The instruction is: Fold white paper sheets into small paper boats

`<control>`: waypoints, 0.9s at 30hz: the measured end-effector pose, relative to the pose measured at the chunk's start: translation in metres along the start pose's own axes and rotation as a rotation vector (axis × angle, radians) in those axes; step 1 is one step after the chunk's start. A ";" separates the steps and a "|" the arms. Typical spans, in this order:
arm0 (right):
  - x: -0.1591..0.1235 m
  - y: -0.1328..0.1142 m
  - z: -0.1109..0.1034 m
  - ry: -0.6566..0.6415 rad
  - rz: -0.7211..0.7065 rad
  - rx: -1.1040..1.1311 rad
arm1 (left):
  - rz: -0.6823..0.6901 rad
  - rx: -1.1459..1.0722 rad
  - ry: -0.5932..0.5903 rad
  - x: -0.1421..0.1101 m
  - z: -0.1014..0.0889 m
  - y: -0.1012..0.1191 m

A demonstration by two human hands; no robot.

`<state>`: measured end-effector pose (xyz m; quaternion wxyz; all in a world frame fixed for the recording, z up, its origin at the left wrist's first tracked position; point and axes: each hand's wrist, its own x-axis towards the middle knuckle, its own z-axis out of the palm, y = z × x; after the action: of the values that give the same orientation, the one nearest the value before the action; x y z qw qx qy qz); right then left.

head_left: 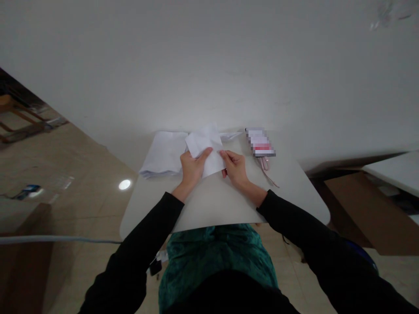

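Observation:
A folded white paper sheet (pixel 206 141) is held up just above the table, between my two hands. My left hand (pixel 192 168) grips its left side, thumb lying on top and the fingers mostly hidden beneath. At the sheet's right edge, my right hand (pixel 236 168) pinches it between thumb and fingers. A stack of folded white sheets (pixel 165 152) lies just left of my left hand; whether these are paper or cloth I cannot tell. Behind the held sheet, another white piece (pixel 231 136) pokes out to the right.
The small white table (pixel 212 209) stands against a pale wall (pixel 196 65). At the right lies a blurred-out phone-like item (pixel 261 143) with a pink strap (pixel 265 165). A cardboard box (pixel 369 209) is beyond the table's right side. A pale cable (pixel 59 239) runs in from the left.

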<state>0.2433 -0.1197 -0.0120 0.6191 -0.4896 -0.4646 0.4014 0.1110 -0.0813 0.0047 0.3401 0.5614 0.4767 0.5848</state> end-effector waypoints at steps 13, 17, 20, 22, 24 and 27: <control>0.017 -0.004 -0.017 0.090 -0.042 -0.013 | 0.068 0.118 -0.121 0.021 -0.015 -0.007; 0.035 -0.019 -0.046 -0.226 0.031 -0.125 | 0.384 0.368 -0.022 0.036 -0.035 0.005; 0.038 -0.026 -0.058 -0.594 0.095 -0.253 | 0.616 0.591 -0.251 0.033 -0.043 0.022; 0.038 -0.026 -0.059 -0.754 0.082 -0.310 | 0.641 0.695 -0.566 0.026 -0.041 0.027; 0.038 -0.022 -0.057 -0.800 0.003 -0.350 | 0.568 0.824 -0.792 0.018 -0.036 0.025; 0.040 -0.014 -0.054 -0.711 -0.160 -0.439 | 0.522 0.937 -0.900 0.012 -0.028 0.013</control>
<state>0.3055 -0.0971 0.0046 0.3306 -0.4032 -0.7603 0.3875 0.0839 -0.0787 0.0230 0.0749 0.9327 0.3410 0.0907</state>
